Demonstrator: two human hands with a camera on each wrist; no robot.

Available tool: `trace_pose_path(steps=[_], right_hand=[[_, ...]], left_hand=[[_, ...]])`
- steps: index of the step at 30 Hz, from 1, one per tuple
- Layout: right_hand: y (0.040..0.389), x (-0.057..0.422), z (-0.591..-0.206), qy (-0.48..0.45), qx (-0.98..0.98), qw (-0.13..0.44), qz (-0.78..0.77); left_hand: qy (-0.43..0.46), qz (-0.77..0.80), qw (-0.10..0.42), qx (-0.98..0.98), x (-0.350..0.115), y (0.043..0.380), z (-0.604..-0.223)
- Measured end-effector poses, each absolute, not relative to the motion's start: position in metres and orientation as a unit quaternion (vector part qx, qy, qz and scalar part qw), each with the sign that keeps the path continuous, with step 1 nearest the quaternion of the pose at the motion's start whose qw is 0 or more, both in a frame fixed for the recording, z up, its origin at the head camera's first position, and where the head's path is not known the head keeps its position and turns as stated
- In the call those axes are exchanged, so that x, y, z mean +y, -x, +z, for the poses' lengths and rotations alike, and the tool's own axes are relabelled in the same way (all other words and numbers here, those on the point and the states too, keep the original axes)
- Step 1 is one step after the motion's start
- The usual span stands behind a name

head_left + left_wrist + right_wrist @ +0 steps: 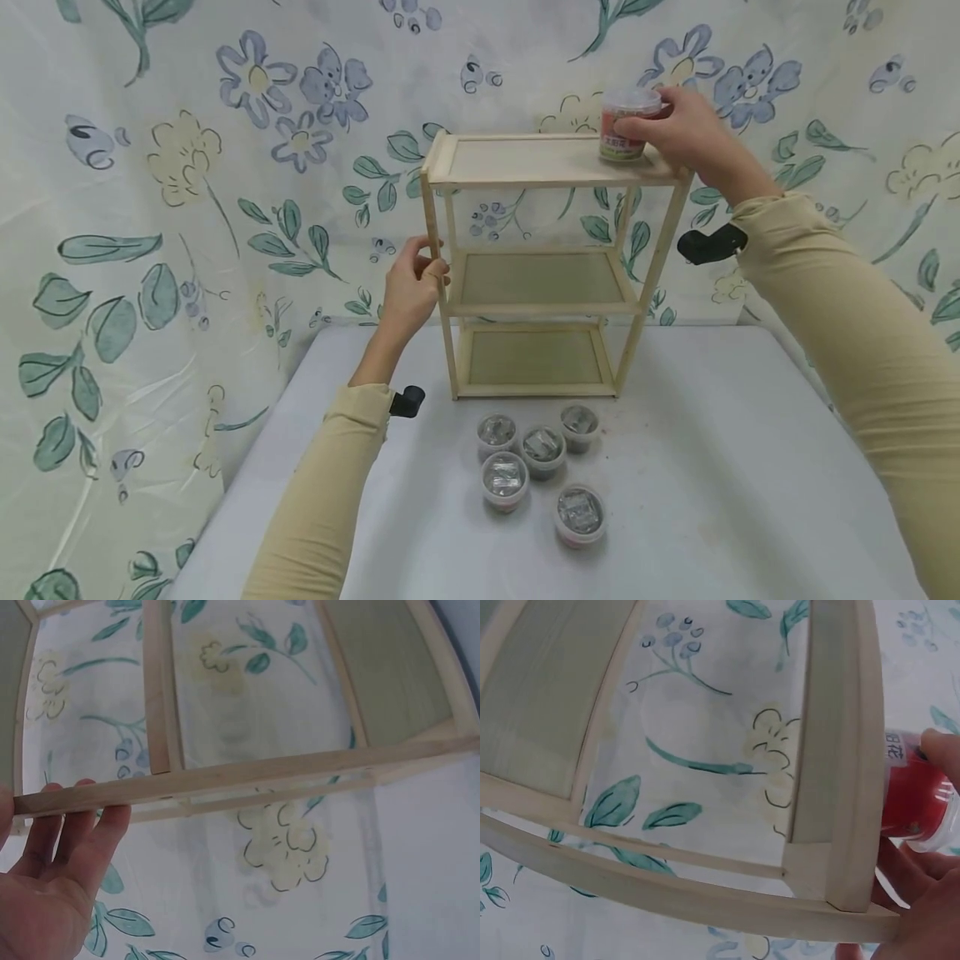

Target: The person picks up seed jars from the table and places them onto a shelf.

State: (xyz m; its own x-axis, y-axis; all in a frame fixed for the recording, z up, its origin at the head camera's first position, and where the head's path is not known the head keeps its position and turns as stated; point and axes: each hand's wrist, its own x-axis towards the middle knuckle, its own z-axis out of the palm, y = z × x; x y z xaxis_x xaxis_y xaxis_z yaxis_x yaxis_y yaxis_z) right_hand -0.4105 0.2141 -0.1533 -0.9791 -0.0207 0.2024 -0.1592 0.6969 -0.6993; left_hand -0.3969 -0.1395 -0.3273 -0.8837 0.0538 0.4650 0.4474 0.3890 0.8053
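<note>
A three-level wooden shelf [540, 308] stands on the table. My left hand [412, 287] holds its left front post, fingertips [112, 815] against the wood and the thumb on the other side, partly cut off in the left wrist view. At the right end of the top board [517, 160], my right hand [697, 137] grips a clear-lidded plastic jar [621, 147] with red in it and a printed label. The jar [911, 799] is upright at the board; whether its base touches cannot be told. Both lower boards are bare.
Several small round tubs [504, 478] with clear lids and grey packets under them are grouped on the white table [697, 467], in front of the shelf. Behind hangs a flower-patterned cloth [300, 200]. A wrist camera [407, 402] sticks out from the left cuff.
</note>
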Motion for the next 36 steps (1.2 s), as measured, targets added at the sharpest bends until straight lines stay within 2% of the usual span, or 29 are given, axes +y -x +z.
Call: trace_pose_path(steps=[27,36], right_hand=[[0.4088,0.2148,-0.1564,-0.063,-0.922,0.080,0.373],[0.4084,0.2140,-0.1581,-0.061,-0.919,0.092,0.378]], left_hand=[[0.152,-0.538,0.184,-0.808,-0.1356,0.3950,-0.3259],[0.149,-0.547,0.186,-0.802,-0.1356,0.3938,-0.3249]])
